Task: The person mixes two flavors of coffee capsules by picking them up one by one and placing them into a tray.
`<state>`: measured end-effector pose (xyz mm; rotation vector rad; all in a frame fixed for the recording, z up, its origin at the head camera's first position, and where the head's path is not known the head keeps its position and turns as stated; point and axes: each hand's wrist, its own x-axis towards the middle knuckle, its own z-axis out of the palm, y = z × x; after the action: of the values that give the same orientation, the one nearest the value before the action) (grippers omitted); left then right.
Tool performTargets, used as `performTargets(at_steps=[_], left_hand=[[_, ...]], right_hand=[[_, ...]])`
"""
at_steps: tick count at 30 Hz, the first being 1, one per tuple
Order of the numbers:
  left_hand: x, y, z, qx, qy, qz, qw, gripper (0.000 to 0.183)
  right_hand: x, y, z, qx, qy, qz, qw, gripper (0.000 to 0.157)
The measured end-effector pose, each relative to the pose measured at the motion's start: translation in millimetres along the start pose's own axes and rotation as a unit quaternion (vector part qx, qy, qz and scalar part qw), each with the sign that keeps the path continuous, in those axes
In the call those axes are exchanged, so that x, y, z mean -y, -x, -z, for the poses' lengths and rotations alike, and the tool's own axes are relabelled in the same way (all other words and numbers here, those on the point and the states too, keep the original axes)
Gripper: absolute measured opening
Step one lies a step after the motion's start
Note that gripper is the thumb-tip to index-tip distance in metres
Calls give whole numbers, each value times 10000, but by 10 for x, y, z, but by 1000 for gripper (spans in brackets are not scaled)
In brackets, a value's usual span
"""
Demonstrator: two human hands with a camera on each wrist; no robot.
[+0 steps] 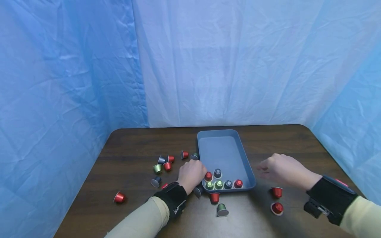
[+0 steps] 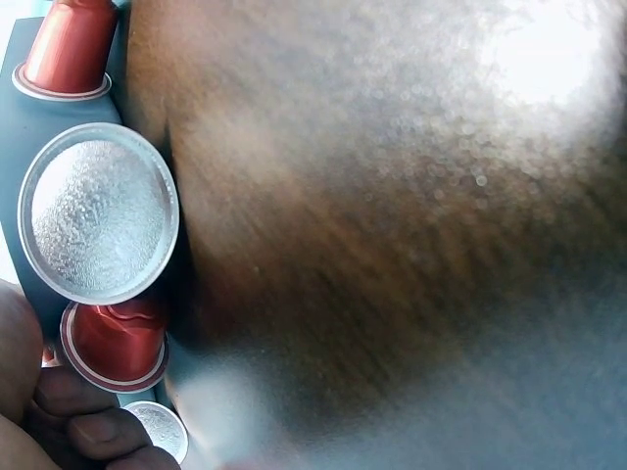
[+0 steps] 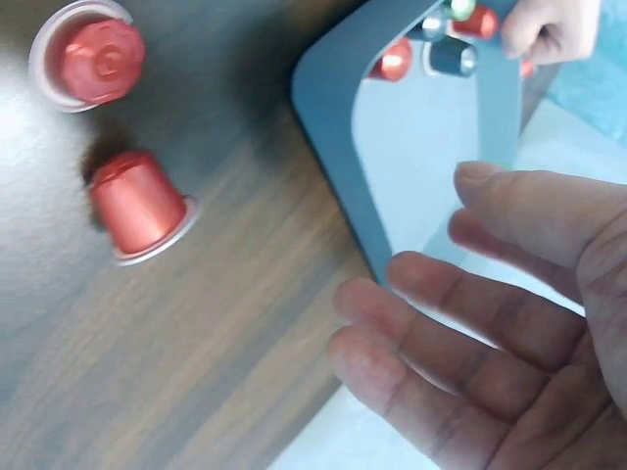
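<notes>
My left hand point(image 1: 192, 175) reaches over the near-left edge of the grey-blue tray point(image 1: 223, 147), its fingers curled in at a red coffee capsule point(image 1: 208, 176) inside. In the left wrist view a bit of red shows between the thumb and the bent fingers point(image 2: 93, 426). Beside that capsule stand a dark capsule point(image 1: 217, 173) and a front row of green, dark and red capsules point(image 1: 218, 184). My right hand point(image 1: 281, 167) hovers right of the tray, palm visible in the right wrist view, fingers point(image 3: 460, 338) loosely extended and holding nothing.
Several red, green and dark capsules lie left of the tray, among them a green one point(image 1: 157, 168) and a lone red one point(image 1: 119, 197). A red point(image 1: 214, 197) and a green capsule point(image 1: 222, 210) sit before it. Two red capsules point(image 1: 277, 192) are below my right hand.
</notes>
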<state>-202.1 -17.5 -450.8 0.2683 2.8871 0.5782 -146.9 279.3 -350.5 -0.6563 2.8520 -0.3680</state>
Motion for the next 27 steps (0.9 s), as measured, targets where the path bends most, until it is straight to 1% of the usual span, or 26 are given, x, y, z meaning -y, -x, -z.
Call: performTargets(at_steps=[4,8,14,16,19,23,27], left_hand=[[1,-1,0,-28,-29,-9,10000,33],[0,-4,1,-14,-35,-2,10000,33],[0,-4,4,-25,-7,-2,10000,34],[1,-4,2,-41,-7,-17,10000,34],[4,0,1,-65,-10,-43,10000,34],[9,5,0,-91,4,-59,9999,33],[13,0,-8,-119,-15,-80,9999,33]], right_hand=[[-81,68,-31,120,81,-50,9999,26],[-173,142,-60,388,136,-72,9991,29],[-290,225,-148,788,227,-234,9964,32],[-328,245,-189,841,320,-153,9958,31],[-377,276,-251,821,469,117,9954,33],[-429,311,-333,752,418,425,9954,35],[-461,324,-403,832,260,350,9956,38]])
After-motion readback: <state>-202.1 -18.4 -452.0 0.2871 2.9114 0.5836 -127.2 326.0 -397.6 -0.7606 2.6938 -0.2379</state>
